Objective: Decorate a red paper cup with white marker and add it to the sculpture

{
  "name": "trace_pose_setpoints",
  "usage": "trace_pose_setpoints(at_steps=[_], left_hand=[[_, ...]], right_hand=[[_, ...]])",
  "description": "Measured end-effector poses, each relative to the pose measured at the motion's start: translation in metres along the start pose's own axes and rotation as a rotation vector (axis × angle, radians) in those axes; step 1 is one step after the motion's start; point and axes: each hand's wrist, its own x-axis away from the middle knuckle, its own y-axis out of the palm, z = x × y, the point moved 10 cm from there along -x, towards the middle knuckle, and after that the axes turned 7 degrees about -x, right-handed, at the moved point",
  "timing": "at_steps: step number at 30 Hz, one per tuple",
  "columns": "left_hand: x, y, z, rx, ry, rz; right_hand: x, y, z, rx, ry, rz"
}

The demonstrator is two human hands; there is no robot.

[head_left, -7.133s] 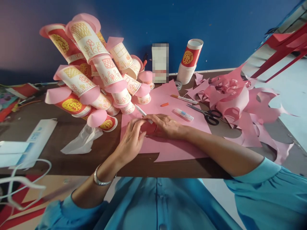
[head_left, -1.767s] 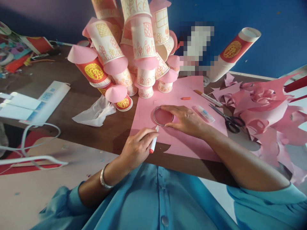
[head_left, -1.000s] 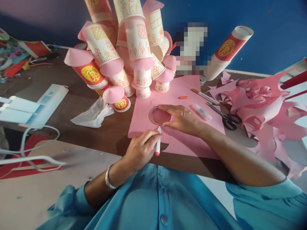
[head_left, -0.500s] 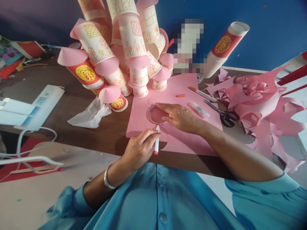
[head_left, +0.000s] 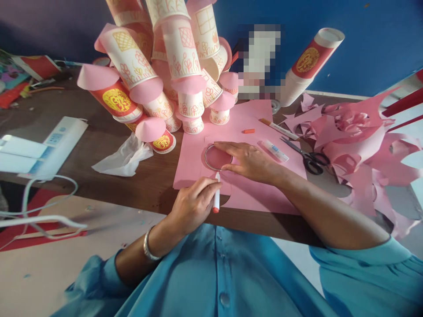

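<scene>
A thin round ring [head_left: 209, 164] lies flat on the pink paper [head_left: 254, 193]. My right hand [head_left: 249, 160] rests over its right side, with fingers stretched out and the thumb apart, touching the rim. In my left hand [head_left: 194, 203] is a white marker [head_left: 217, 198] with a red-orange end pointing toward me. The marker's tip meets the paper at the near edge of the ring. A small orange marker cap [head_left: 249, 131] lies on the paper beyond my right hand.
Decorated paper-cup towers [head_left: 183, 53] with pink cones stand behind. Right of the hands lie a glue stick [head_left: 275, 151], another marker [head_left: 279, 128], black-handled scissors [head_left: 312, 163] and pink scraps [head_left: 357, 145]. A cup stack [head_left: 307, 61] stands at the back; white plastic [head_left: 124, 158] lies left.
The marker's rear end has tilted very slightly to the right in my left hand. My right hand stays over the ring, almost unmoved.
</scene>
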Motion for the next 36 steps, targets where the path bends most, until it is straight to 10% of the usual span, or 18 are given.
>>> trace_pose_setpoints(at_steps=[26,36], left_hand=[[-0.007,0.003,0.011,0.003,0.056,0.026],[0.020,-0.030,0.007,0.074,0.098,0.067]], right_hand=[[-0.001,0.004,0.000,0.041,0.013,-0.011],[-0.001,0.006,0.002,0.027,-0.006,-0.012]])
